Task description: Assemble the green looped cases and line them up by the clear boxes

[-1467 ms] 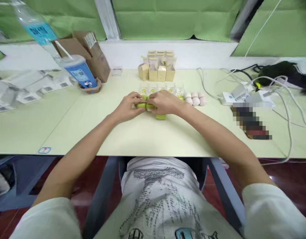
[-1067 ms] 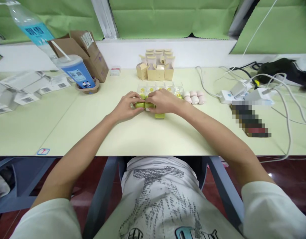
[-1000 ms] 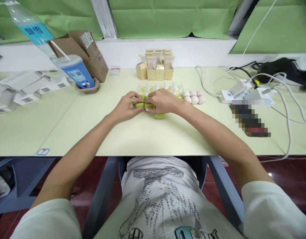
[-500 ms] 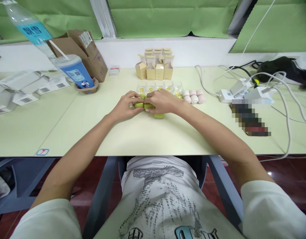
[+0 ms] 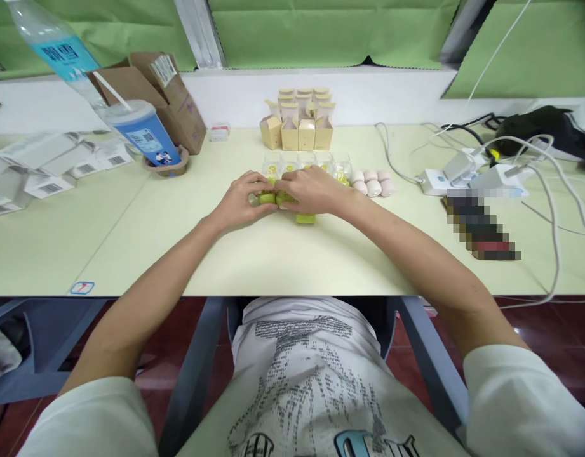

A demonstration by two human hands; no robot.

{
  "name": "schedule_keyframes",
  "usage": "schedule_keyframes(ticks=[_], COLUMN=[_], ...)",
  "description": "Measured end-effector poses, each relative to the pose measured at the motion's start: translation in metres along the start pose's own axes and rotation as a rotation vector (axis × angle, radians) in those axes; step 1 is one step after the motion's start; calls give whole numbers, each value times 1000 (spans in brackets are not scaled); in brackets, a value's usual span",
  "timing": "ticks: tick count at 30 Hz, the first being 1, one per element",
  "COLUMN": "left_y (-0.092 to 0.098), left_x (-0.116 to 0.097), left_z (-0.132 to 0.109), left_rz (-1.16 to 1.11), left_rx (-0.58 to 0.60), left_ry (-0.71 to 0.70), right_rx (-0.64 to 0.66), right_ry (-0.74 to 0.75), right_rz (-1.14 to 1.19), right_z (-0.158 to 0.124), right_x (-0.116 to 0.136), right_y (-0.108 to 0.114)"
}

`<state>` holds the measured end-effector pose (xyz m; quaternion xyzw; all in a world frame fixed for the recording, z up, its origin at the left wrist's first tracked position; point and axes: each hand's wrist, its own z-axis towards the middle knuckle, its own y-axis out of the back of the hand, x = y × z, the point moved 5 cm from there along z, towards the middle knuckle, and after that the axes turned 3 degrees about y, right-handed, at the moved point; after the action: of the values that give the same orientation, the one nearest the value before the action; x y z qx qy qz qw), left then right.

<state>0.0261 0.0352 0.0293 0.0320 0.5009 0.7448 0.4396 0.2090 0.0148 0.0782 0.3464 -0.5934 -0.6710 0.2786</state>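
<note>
My left hand [image 5: 242, 198] pinches a small glossy yellow-green piece [image 5: 267, 198] between its thumb and fingers. Fingertips of my right hand [image 5: 314, 190] close over a matching green piece [image 5: 283, 197] right beside it, and they hide most of it. Both hands meet above the table. Below the right hand lies another yellow-green piece [image 5: 305, 219], partly covered. Just behind the hands stands a row of clear plastic cups [image 5: 325, 158] with yellow marks inside. To their right sits a cluster of pale pink, rounded pieces [image 5: 372, 183].
Several small cream cartons [image 5: 299, 133] stand open by the wall. Leftward are a blue drink cup [image 5: 147, 136], a cardboard box [image 5: 185, 114], a large bottle [image 5: 58, 57] and white boxes [image 5: 49, 162]. White chargers [image 5: 463, 174], cables and a blurred-out object [image 5: 483, 228] lie rightward.
My hands stay almost in place. The right fingers now cover a bit more of the green piece under them. The whole view has shifted very slightly.
</note>
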Motion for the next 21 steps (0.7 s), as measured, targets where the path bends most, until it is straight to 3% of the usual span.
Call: schedule_keyframes(ticks=[4, 8, 14, 18, 21], left_y=[-1, -6, -9, -7, -2], left_x=[1, 2, 1, 0, -14], left_z=[1, 3, 4, 3, 2], left_rz=[-8, -13, -3, 12, 38], left_rx=[-45, -75, -71, -66, -146], left_ry=[-23, -27, -5, -12, -37], right_rx=[-94, -30, 145, 129, 128], right_ry=[-147, -276, -282, -224, -175], right_rz=[28, 41, 129, 235, 301], right_z=[-6, -10, -11, -11, -11], right_x=[-20, -37, -43, -43, -40], right_y=[18, 19, 1, 5, 6])
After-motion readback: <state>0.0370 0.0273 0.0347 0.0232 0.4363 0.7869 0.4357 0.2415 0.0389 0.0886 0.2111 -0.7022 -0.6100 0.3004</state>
